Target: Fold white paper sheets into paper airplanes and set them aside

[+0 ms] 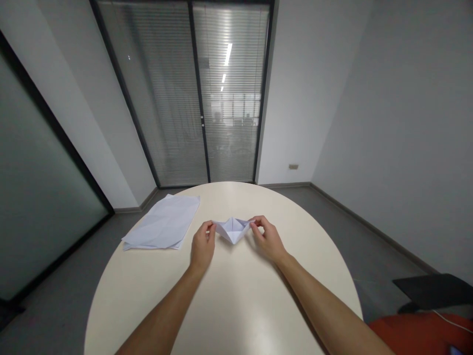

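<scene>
Fingers of both hands pinch the ends of a pale, creased, boat-like folded paper.

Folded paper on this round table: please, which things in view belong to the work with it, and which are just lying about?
In the work:
- folded paper
- left hand
- right hand
- table, beneath

Lying about:
- paper sheets, perhaps spare
- white cable

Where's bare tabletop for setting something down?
Free on the table: between left arm and right arm; right of the right arm; the far strip beyond the folded paper. Crowded: far left, under the paper stack; middle, where left hand and right hand hold the folded paper.
</scene>
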Action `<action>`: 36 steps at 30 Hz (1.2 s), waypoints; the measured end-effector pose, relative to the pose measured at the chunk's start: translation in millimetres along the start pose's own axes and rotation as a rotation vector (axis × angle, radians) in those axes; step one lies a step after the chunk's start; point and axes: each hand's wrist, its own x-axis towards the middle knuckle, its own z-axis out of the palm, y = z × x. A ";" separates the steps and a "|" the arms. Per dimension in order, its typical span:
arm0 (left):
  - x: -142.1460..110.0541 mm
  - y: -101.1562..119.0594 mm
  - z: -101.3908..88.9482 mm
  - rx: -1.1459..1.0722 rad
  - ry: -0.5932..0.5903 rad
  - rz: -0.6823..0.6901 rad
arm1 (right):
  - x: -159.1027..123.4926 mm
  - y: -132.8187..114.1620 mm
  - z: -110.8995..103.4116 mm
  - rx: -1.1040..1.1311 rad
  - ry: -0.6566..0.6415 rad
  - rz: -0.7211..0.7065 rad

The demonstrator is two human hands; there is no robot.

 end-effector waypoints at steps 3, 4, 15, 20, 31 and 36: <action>2.0 -3.0 -0.2 -0.044 0.024 -0.047 | 1.1 2.0 -0.8 0.020 0.035 0.042; 2.5 -4.3 -0.2 -0.054 0.031 -0.062 | 1.4 2.4 -1.1 0.025 0.044 0.052; 7.6 -15.5 1.3 -0.193 0.104 -0.183 | 3.0 6.5 -2.6 0.063 0.085 0.119; 9.5 -18.9 3.2 -0.117 0.111 -0.205 | 4.7 10.3 -0.5 0.085 0.099 0.135; 1.3 -16.0 -2.9 0.341 0.113 0.126 | 2.0 26.9 3.3 0.030 -0.033 0.254; -11.4 7.1 4.5 0.435 -0.246 0.395 | 1.0 25.1 3.6 -0.004 -0.083 0.320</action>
